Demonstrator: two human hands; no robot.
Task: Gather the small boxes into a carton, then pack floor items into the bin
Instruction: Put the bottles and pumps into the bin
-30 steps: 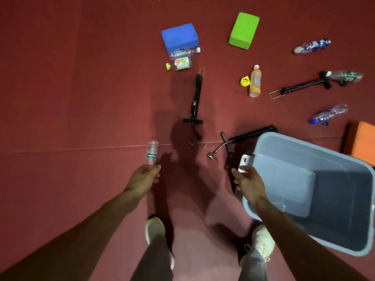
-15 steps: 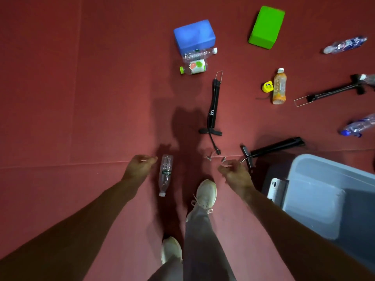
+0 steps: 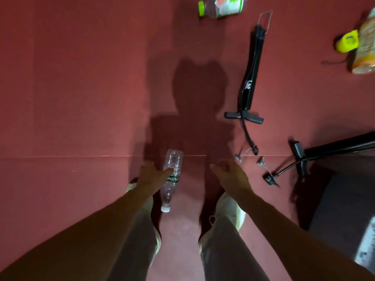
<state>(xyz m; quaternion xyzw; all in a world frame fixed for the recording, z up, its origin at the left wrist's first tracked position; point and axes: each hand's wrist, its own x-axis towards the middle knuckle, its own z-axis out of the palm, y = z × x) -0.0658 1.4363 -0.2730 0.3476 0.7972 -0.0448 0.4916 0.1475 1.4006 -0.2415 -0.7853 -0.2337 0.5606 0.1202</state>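
Observation:
A clear empty plastic bottle (image 3: 172, 180) with a green label lies on the red floor between my feet, its white cap pointing toward me. My left hand (image 3: 151, 175) reaches down beside it, and its fingertips touch the bottle at the label. The fingers are not wrapped around the bottle. My right hand (image 3: 230, 174) hovers low over the floor to the right of the bottle, relaxed and holding nothing. A blurred grey sliver of the bin (image 3: 366, 248) shows at the lower right edge.
A black hand pump (image 3: 251, 78) lies ahead on the right and a second pump (image 3: 332, 149) further right, with small metal nozzles (image 3: 261, 161) between them. A green-capped bottle (image 3: 221, 5), a yellow tape measure (image 3: 347, 41) and an orange drink bottle (image 3: 365, 49) lie beyond.
I have bent lower, so the floor looks closer. My left hand moved right onto the bottle. The right hand left the bin rim, and the bin slid off to the right edge.

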